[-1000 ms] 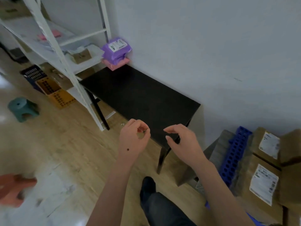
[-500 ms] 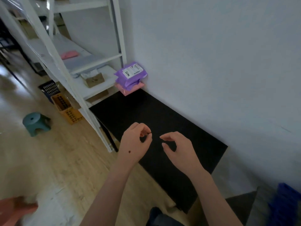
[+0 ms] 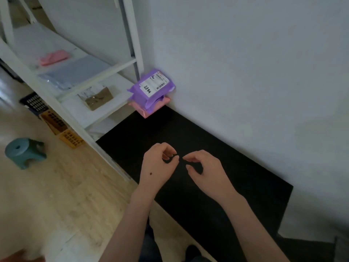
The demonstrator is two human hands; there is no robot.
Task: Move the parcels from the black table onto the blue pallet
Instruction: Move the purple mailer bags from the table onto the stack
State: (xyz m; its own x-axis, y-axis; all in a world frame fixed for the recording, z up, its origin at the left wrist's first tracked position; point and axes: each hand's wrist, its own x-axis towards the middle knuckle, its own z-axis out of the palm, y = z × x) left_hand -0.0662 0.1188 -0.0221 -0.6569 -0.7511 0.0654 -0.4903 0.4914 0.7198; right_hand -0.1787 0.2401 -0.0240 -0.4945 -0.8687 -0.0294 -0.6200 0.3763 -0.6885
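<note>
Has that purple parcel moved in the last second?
No. The purple parcel still sits on the pink parcel, in the far corner of the black table against the wall; only the camera shifted.

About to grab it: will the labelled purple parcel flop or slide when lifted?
Probably floppy: the purple parcel looks like a wrinkled plastic bag. Likely slippery too, being smooth film. Lifting it may drag the pink parcel beneath.

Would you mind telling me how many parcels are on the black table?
2: a purple parcel at the far corner of the black table, stacked on a pink parcel. Another may hide between them.
</note>
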